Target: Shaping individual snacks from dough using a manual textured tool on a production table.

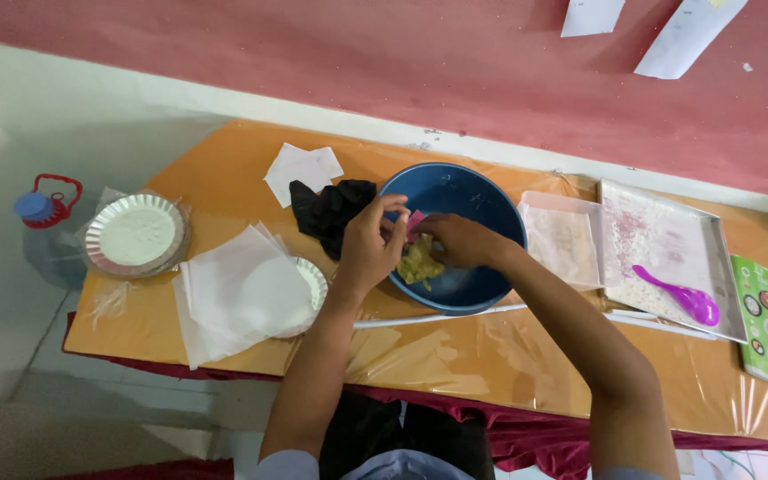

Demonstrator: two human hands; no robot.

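Both hands meet over the blue bowl (455, 200). The left hand (368, 242) curls at the bowl's near-left rim, its fingertips closed on a small pink piece (416, 219). The right hand (460, 240) is bent inward beside it, fingers pinching at the same pink piece just above the yellowish dough (420, 262) lying in the bottom of the bowl. A black cloth (326, 212) touches the bowl's left side, with a white paper (302, 169) behind it. Further left, white sheets (224, 293) cover a foil plate (311, 276), and another foil plate (133, 233) overhangs the left edge of the worktop (455, 356). Right of the bowl sit a clear plastic bag (564, 238) and a metal tray (668, 236) holding a purple spoon (682, 295). The front strip of the worktop lies open between the forearms
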